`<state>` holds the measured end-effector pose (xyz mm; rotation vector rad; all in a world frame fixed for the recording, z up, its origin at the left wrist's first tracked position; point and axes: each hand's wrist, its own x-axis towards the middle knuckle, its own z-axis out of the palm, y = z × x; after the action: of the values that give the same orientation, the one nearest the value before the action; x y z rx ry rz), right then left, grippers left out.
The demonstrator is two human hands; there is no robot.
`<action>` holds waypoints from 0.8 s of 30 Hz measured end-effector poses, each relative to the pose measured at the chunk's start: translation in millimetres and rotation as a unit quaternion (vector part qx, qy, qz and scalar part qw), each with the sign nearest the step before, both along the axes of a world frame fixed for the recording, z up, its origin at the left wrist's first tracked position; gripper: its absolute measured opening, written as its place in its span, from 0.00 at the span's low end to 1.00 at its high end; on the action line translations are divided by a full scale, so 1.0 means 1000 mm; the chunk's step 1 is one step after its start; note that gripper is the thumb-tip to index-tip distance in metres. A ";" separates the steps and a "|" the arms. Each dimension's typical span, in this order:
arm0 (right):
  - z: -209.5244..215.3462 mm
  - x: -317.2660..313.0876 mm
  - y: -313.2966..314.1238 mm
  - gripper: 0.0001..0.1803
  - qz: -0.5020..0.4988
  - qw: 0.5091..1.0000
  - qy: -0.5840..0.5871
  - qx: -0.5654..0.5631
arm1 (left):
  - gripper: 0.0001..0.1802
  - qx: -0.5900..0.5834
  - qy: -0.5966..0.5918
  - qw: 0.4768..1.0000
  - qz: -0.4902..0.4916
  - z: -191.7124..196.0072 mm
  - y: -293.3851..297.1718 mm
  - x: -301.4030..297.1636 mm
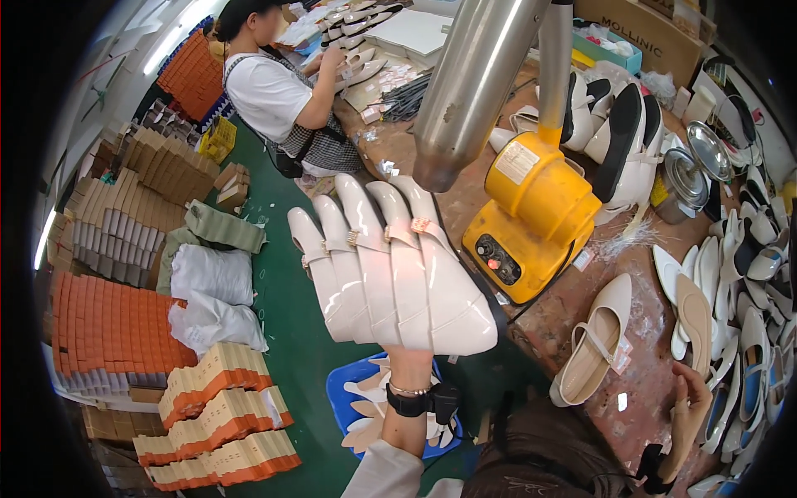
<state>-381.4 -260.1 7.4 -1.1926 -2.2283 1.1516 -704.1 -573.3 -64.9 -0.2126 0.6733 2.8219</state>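
Beside the yellow blower point(531, 207), 5 white shoes point(394, 286) cover the left hand point(408, 362), its hidden fingers' grip impossible to tell, while the right hand point(690, 407), fingers loosely spread, is near a beige insole point(693, 314).

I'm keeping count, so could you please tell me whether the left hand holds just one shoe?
No, the left hand holds several white shoes fanned together.

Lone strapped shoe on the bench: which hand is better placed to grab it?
Likely the right hand: nearer the lone shoe, apparently empty. The left hand carries several white shoes.
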 end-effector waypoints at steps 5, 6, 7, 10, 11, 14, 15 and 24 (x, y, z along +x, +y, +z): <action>0.000 0.001 0.001 0.15 -0.010 0.999 -0.040 0.007 | 0.35 0.053 -0.013 0.999 -0.002 0.015 0.013 -0.024; -0.001 0.003 0.001 0.14 -0.014 0.999 -0.034 0.009 | 0.35 0.062 -0.015 0.998 -0.005 0.019 0.013 -0.029; -0.002 0.005 0.001 0.14 -0.019 0.999 -0.029 0.010 | 0.35 0.072 -0.018 0.997 -0.009 0.024 0.017 -0.036; -0.003 0.006 0.002 0.13 0.004 1.000 -0.012 -0.001 | 0.41 0.068 -0.051 0.996 0.013 0.039 0.010 -0.039; -0.003 0.009 0.000 0.13 -0.012 1.000 -0.019 0.005 | 0.41 0.074 -0.059 0.995 -0.002 0.028 0.005 -0.051; 0.001 0.012 -0.007 0.11 -0.024 0.998 -0.052 0.016 | 0.38 0.006 0.062 0.997 -0.051 0.029 -0.001 -0.083; 0.000 0.017 -0.007 0.11 -0.038 0.997 -0.057 0.020 | 0.37 -0.084 0.008 0.996 0.000 0.046 0.012 -0.098; 0.004 0.033 -0.024 0.10 -0.083 0.995 -0.032 0.033 | 0.30 -0.517 0.375 0.737 -0.221 0.033 0.053 -0.252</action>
<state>-348.2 -283.7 11.8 -1.3757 -2.1483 0.9805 -956.0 -520.0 -32.1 0.8453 2.0597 1.6803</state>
